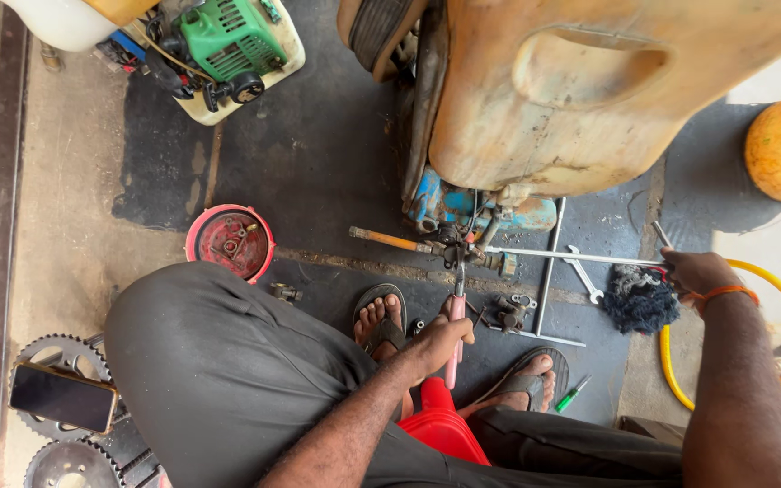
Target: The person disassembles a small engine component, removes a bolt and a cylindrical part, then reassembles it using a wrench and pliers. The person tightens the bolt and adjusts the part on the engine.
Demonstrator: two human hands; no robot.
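My left hand [438, 342] grips a pink-handled screwdriver [455, 330], its shaft pointing up into a small metal fitting [456, 246] at the base of a blue pump [445, 206] under a large yellowed tank [580, 86]. My right hand [693, 271], with an orange band at the wrist, holds the end of a long thin metal rod [571, 258] that runs left to the same fitting. A grey carburettor-like part [510, 312] lies on the floor between my sandalled feet [380, 318].
A red round cover [230, 240] lies on the floor at left, a green engine [228, 41] above it. Sprockets [56, 357] and a phone [62, 397] are at lower left. A spanner [582, 274], dark rag [636, 300], yellow hose [770, 280] and green pen [571, 394] lie at right.
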